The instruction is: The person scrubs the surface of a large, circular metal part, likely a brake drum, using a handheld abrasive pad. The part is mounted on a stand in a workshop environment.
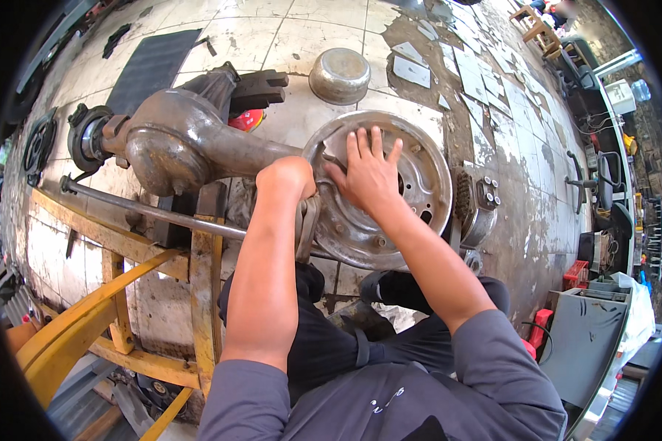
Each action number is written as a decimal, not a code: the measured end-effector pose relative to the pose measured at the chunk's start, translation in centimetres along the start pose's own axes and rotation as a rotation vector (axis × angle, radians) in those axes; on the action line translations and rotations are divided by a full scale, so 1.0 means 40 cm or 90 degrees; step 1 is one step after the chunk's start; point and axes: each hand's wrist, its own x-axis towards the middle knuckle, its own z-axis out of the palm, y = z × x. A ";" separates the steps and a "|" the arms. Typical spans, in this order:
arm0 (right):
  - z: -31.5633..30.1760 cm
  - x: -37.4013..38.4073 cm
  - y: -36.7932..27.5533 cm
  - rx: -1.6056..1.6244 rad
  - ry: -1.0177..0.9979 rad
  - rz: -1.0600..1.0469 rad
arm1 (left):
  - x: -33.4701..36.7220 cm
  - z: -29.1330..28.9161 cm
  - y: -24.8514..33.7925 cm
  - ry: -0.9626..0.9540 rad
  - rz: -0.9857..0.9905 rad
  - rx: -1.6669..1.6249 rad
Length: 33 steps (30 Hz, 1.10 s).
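A large round metal brake backing plate [351, 239] stands at the end of a rear axle [235, 153], whose bulging differential housing [173, 136] lies to the left. My right hand [371, 170] rests against the plate's face with its fingers spread. Beside the plate's left edge, my left hand [285, 178] is closed in a fist; its fingers face away and I cannot make out what they hold. Just below that fist is a curved metal piece [308, 228]. Right of the plate sits a hub with studs [482, 206].
Beyond the plate, a round metal pan [340, 76] lies on the tiled floor. A yellow metal frame [204, 294] and a long bar [154, 212] occupy the left side. Broken tiles [474, 77] lie at the far right, with a grey cabinet [585, 342] nearer.
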 end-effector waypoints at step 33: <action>0.006 0.041 0.039 0.128 -0.014 -0.122 | 0.017 -0.023 0.008 0.002 -0.013 -0.025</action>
